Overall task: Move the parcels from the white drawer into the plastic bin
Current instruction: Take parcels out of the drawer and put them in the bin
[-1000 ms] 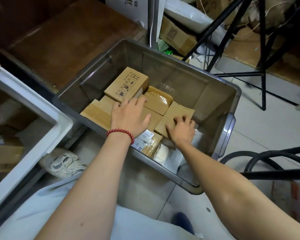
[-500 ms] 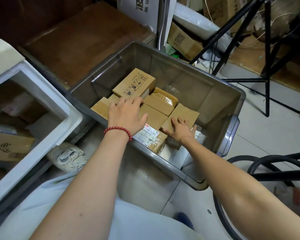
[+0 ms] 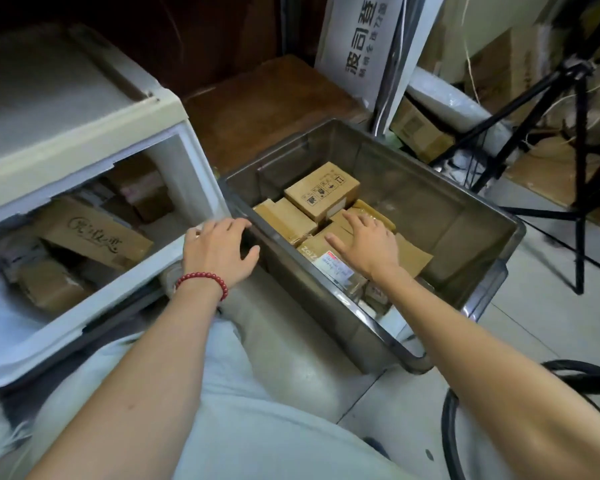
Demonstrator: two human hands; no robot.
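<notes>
A grey see-through plastic bin (image 3: 478,216) stands on the floor at centre right, with several brown cardboard parcels (image 3: 321,192) packed in its left half. My right hand (image 3: 368,239) lies over them with straight fingers and holds nothing. My left hand (image 3: 219,251), with a red bead bracelet on the wrist, hovers empty between the bin's near-left rim and the white drawer (image 3: 49,327), fingers relaxed. The drawer is pulled out at the left and holds more parcels, among them a long brown box with script lettering (image 3: 94,233).
The white drawer cabinet (image 3: 66,109) rises at the left. A black tripod (image 3: 548,109) stands right of the bin, with cartons and a white sign (image 3: 364,46) behind. A black hose (image 3: 568,367) curves at lower right. My knees fill the foreground.
My left hand has left the parcels in the bin and moved left over the bin's rim toward the drawer. My right hand shifted left across the parcels. The view has turned left.
</notes>
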